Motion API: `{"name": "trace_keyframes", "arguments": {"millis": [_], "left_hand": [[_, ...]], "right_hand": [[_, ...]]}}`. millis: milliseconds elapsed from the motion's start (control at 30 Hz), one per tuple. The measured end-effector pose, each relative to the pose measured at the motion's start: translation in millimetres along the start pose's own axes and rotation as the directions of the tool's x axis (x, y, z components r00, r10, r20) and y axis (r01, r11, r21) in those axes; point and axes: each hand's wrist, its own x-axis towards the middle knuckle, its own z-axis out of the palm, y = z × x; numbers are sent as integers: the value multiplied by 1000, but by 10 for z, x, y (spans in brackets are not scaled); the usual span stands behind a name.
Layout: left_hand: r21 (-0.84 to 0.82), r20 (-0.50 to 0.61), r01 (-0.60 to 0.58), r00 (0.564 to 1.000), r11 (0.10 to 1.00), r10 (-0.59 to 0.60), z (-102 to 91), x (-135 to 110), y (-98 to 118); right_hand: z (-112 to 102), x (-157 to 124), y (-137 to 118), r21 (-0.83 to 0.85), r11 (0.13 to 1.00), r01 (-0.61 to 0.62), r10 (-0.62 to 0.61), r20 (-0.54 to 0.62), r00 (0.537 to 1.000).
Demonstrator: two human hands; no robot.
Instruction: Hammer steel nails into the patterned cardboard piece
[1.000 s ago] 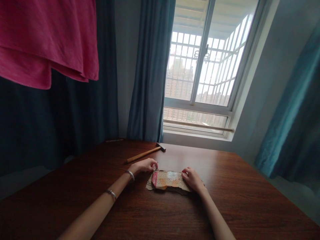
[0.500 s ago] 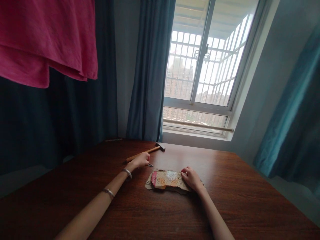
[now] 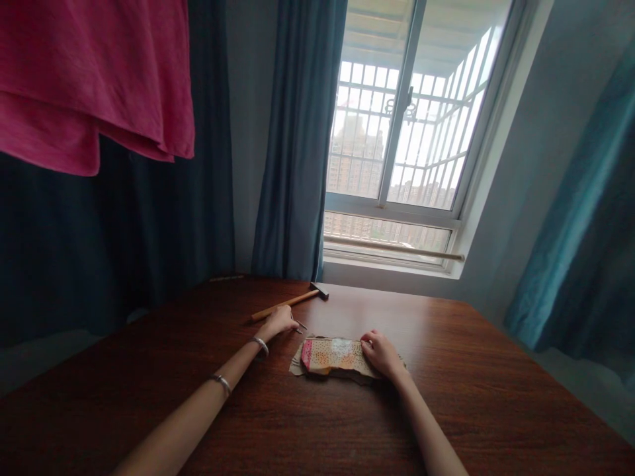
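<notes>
My left hand (image 3: 280, 321) is closed on a small metal thing with two slim, pointed ends (image 3: 303, 326). Its upper part is hidden in my fingers, so its exact kind cannot be made out. Just beyond this hand lies a hammer (image 3: 290, 304) with a wooden handle and a dark head. My right hand (image 3: 381, 350) presses with curled fingers on the right end of a torn, layered piece of cardboard (image 3: 330, 357). Dark dots cover the cardboard's face, along with a pink end, orange patches and a whitish area.
The brown wooden table (image 3: 317, 423) reaches to a barred window (image 3: 397, 132). Blue curtains (image 3: 297, 145) hang behind it, and a pink cloth (image 3: 99, 79) hangs at upper left. A thin stick-like object (image 3: 226, 277) lies at the far left edge.
My left hand has shifted slightly right, towards the cardboard. Two ends of the metal thing now show apart, where one showed before. My right hand stays on the cardboard.
</notes>
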Motion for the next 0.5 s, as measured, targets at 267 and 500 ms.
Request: {"name": "trace_keyframes", "arguments": {"millis": [267,500], "left_hand": [[-111,147,44,989,993,-27,-128,-83,-6],[-184,218,128,972,975,-86,-76,-69,-29]], "right_hand": [[-26,-6,-38,7,1000,-25,25,6,1000],[-41,-19,-67,4,999,-41,41,6,999]]}}
